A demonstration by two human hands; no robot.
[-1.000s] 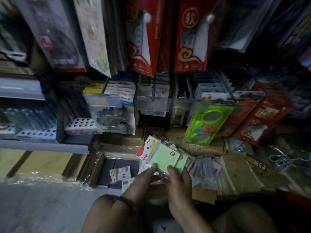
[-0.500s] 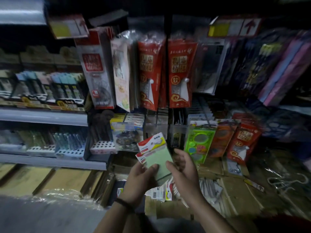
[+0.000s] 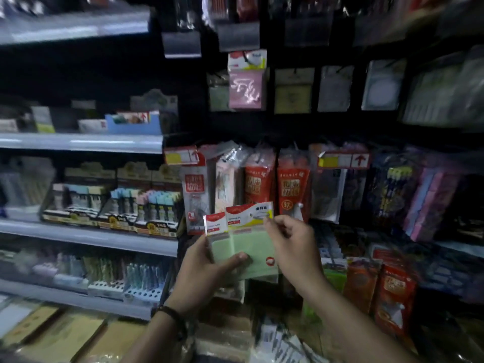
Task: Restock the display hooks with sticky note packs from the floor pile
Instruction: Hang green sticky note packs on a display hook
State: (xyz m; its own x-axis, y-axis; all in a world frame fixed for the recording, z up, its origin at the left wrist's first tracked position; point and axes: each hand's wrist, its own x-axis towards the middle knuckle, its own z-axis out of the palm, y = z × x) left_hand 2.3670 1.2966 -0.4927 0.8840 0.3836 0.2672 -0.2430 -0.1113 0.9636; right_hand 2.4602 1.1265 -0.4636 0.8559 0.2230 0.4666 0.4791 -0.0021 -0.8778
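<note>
Leftmost, grey metal shelves [image 3: 86, 144] run in tiers, carrying rows of small pastel-capped items in display boxes [image 3: 141, 205] and, one tier up, a blue cardboard tray [image 3: 133, 124]. Everything on that side is blurred, so the labels cannot be read.

Toward the middle, the left hand [image 3: 207, 268], with a dark beaded bracelet [image 3: 172, 318] at its wrist, grips a small stack of green sticky note packs [image 3: 243, 247] from below, thumb pressed across the front pack's green face and fingers wrapped behind. The packs have red-and-white header cards; the front pack stands a little higher and to the right of the one behind it. They are held up in front of the lower row of hanging goods, touching no hook.

Above them, a pink sticky note pack [image 3: 246, 85] hangs on a display hook in the upper row, with dim packets on neighbouring hooks to either side.

Just right of the green packs, the right hand [image 3: 293, 244] pinches the top right corner of the front pack's header card between thumb and fingertips, the remaining fingers curled in.

Behind the hands hang red packets with Chinese characters [image 3: 293, 189], and further right a price tag with a red arrow [image 3: 344, 161]. At the bottom right, loose packs lie on the floor [image 3: 282, 344], too blurred to identify.
</note>
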